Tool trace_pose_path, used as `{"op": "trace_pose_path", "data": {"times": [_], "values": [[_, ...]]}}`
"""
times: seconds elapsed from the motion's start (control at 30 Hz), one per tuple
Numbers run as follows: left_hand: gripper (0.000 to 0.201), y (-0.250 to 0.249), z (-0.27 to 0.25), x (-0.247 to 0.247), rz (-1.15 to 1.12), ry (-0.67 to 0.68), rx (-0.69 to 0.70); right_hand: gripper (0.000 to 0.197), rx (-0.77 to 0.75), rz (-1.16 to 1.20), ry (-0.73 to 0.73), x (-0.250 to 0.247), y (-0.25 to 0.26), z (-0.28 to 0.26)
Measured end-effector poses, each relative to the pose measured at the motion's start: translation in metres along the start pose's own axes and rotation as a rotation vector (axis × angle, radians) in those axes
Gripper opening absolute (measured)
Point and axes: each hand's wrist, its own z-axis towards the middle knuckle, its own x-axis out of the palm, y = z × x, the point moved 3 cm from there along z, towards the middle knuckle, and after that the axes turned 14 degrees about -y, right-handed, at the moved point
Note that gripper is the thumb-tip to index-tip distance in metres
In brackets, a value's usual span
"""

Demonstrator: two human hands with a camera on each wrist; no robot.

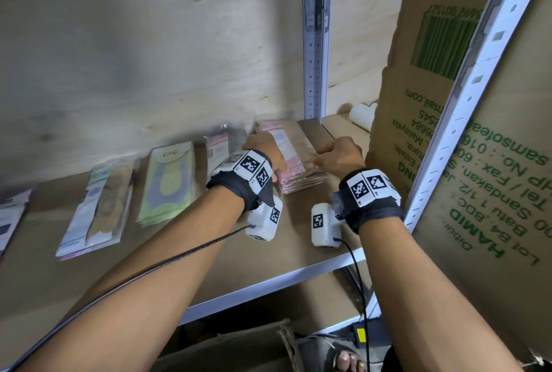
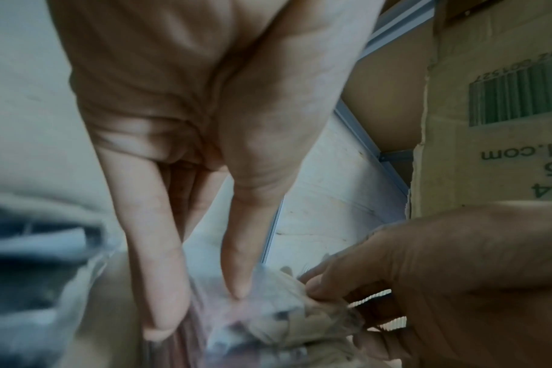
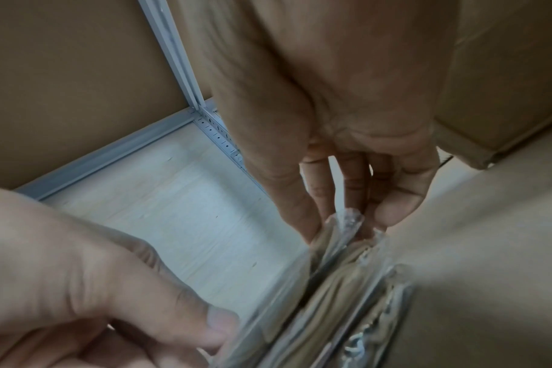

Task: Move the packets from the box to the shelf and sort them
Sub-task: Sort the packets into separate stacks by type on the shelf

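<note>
Straddling the stack of pink-and-tan packets [image 1: 294, 159], the two hands bracket it from either side on the shelf [image 1: 298, 240], and that bracket is what the next move depends on. The stack lies flat at the right end of the shelf board, its long axis running from the near edge toward the far wall, leaning a little to the left as it goes back. The left hand [image 1: 263, 149] sits on the stack's left flank. The left wrist view shows its fingers [image 2: 161, 286] fairly straight, their tips pressing down on the plastic wrap rather than curling round it. The right hand [image 1: 339, 155] is at the stack's right edge, fingers bent. The right wrist view shows its thumb and fingers [image 3: 391, 211] pinching the crinkled ends of the top wrappers. Both hands are already in contact, so neither has to reach.

To the left along the shelf, well apart from one another, lie other piles with the same near-to-far orientation: a green-and-purple packet pile [image 1: 170, 183], a beige mesh packet pile [image 1: 98, 207] and a pink-topped pile [image 1: 218, 144] just beside the left hand. A tall cardboard carton [image 1: 418, 88] stands close on the right, beyond the steel upright [image 1: 312, 43].

My guess is that the step in hand is squaring this stack or peeling one packet from it. Any packet of another kind would go leftward, which suits the left hand.
</note>
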Motion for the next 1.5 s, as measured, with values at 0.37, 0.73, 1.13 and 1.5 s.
{"op": "trace_pose_path", "data": {"times": [0.37, 0.73, 1.13, 1.5], "values": [[0.03, 0.054, -0.026, -0.112, -0.377, -0.176, 0.022, 0.011, -0.188, 0.221, -0.045, -0.018, 0.041, -0.021], [0.01, 0.309, -0.09, -0.18, -0.715, -0.38, -0.282, 0.015, -0.315, 0.341, 0.45, 0.068, 0.125, -0.158], [0.006, 0.506, -0.103, -0.23, -0.378, -0.56, -0.53, 0.009, -0.246, 0.242, 0.861, 0.282, 0.245, -0.29], [0.031, 0.534, -0.103, -0.211, -0.481, -0.329, -0.634, 0.011, -0.07, 0.259, 0.867, 0.363, 0.272, -0.335]]}}
